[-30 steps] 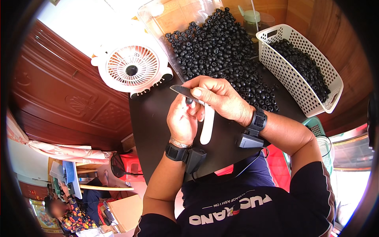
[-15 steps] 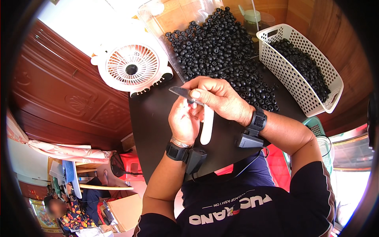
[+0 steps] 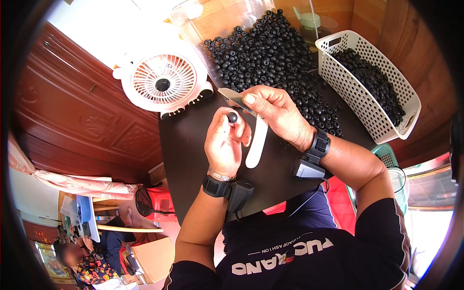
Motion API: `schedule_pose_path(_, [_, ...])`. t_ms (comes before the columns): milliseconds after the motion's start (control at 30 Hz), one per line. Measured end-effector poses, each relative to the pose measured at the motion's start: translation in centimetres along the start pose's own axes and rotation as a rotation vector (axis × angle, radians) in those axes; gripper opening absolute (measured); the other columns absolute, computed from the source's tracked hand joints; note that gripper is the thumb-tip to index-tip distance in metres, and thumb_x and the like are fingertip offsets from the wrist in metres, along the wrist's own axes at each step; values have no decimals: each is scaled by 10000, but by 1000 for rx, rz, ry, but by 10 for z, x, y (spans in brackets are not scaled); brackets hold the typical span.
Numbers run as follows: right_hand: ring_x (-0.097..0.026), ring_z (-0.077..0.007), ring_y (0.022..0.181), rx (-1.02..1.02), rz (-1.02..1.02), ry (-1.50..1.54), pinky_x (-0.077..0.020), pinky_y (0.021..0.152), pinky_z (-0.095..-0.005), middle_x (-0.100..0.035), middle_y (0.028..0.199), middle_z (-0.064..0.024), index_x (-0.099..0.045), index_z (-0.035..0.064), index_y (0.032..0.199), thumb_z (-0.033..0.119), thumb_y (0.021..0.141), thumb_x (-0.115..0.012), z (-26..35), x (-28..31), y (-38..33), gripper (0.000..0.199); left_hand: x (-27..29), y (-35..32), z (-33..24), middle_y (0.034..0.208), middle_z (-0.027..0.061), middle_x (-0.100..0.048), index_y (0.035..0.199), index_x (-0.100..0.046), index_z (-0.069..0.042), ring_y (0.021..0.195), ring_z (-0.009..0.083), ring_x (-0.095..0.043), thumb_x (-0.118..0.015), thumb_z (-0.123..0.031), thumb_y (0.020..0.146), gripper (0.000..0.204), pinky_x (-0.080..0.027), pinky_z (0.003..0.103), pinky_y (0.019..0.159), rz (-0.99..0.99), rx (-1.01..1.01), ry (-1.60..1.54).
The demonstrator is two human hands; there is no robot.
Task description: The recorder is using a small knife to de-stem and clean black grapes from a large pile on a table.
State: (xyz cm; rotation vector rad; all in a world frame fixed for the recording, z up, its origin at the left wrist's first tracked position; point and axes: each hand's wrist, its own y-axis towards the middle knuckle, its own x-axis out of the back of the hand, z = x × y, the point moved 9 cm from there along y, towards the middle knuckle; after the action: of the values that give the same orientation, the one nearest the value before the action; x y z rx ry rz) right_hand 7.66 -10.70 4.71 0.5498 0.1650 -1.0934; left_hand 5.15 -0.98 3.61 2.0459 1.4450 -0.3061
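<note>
I see the hands apart now; half a second ago they met, with the knife [image 3: 256,145] across the bead [image 3: 232,117]. The right hand [image 3: 282,115] has drawn back up and right, clamped on the knife over the table [image 3: 186,150]. Its blade points up-left; its handle runs steeply down, leaning slightly left. The left hand [image 3: 224,147] pinches the bead at its fingertips, rounded side up; I can't tell its long axis.
</note>
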Motion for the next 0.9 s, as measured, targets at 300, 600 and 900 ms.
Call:
schedule_pose_path(300, [-625, -104, 628, -38, 39, 35, -526, 569, -248, -640, 719, -35, -615, 12, 891, 211, 960, -515, 4, -7, -3, 233, -3, 1, -1, 654, 33, -422, 898, -466, -52, 547, 145, -413, -385, -293, 946, 259, -338, 252, 513, -34, 3, 51])
schedule_pose_path(600, [-628, -120, 627, 1, 83, 73, -547, 555, -256, -643, 770, -62, -603, -16, 962, 182, 967, -495, 12, -14, -5, 225, 1, 0, -1, 693, 36, -466, 922, -484, -29, 573, 141, -467, -421, -276, 938, 255, -365, 241, 513, -25, -9, 33])
schedule_pose_path(900, [-625, -247, 942, 574, 166, -715, -477, 811, -386, -665, 1000, -154, -571, 62, 638, 195, 875, -614, 47, -35, -18, 275, 19, -5, 2, 696, 26, -459, 995, -534, -1, 563, 128, -454, -388, -280, 938, 320, -372, 247, 498, -287, 10, 11])
